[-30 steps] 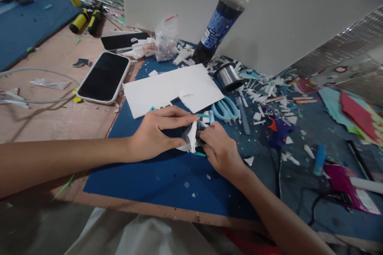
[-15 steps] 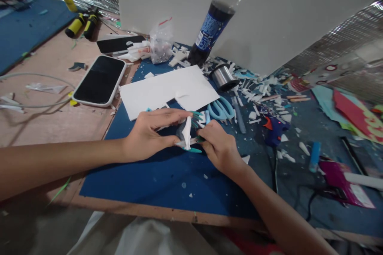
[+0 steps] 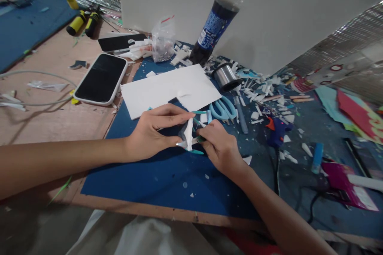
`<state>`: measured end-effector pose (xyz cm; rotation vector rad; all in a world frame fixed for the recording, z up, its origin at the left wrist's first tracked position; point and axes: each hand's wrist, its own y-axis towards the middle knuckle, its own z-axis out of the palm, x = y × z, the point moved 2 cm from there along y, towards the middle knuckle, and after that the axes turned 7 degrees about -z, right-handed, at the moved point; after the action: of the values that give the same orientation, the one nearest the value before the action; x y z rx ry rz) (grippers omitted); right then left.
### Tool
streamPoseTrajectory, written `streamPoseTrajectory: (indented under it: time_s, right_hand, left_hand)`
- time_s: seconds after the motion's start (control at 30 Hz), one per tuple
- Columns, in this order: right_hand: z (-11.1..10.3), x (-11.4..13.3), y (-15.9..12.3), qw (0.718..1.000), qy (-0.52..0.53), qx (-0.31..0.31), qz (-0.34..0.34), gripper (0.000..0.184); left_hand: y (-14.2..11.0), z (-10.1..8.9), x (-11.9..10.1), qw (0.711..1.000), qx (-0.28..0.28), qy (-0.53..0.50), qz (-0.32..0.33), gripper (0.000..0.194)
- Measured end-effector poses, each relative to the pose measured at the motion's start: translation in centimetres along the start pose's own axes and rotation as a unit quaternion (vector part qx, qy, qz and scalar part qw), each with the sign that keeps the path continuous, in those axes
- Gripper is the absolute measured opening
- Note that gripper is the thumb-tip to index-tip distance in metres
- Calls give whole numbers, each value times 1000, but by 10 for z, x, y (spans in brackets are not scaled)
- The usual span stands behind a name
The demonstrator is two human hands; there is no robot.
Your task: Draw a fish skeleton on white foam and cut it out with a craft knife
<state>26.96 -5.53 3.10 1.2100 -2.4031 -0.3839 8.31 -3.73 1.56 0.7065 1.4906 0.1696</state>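
My left hand point(image 3: 152, 131) comes in from the left, with thumb and fingers closed around a small white craft piece point(image 3: 188, 134). That piece has a ragged white edge, a dark grey side and thin teal strips above and below it. Pressed against its right side is my right hand point(image 3: 220, 143), its fingers pinched together. Something thin and pale shows between the right fingertips and the piece, but its kind is hidden. Both hands are above the blue mat point(image 3: 167, 179). A white foam board point(image 3: 155, 87) with a notch in its near edge lies just beyond them.
Light-blue scissors point(image 3: 223, 109) and a wire spool point(image 3: 225, 76) are beyond my right hand. A dark drink bottle point(image 3: 215, 24) stands at the back amid white scraps. To the right lies a blue glue gun point(image 3: 277, 131) with its cord. A phone point(image 3: 101, 79) lies left.
The whole view has shifted slightly, so most things appear a little further right. Both hands keep nearly the same hold on the white piece, which has barely turned.
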Motion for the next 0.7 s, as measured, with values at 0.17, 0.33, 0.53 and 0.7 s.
streamPoseTrajectory:
  time_s: [0.17, 0.33, 0.53, 0.7]
  right_hand:
    - [-1, 2, 1, 1000, 0, 1, -3, 17]
    - [0, 2, 1, 1000, 2, 8, 1, 17]
    - [1, 2, 1, 1000, 26, 14, 9, 19]
    - [2, 2, 1, 999, 48, 17, 4, 20]
  left_hand:
    - [0, 0, 1, 1000, -1, 6, 2, 50]
    - [0, 0, -1, 1000, 4, 16, 9, 49]
    - [0, 1, -2, 999, 16, 38, 28, 51]
    - [0, 1, -1, 998, 24, 54, 36, 52]
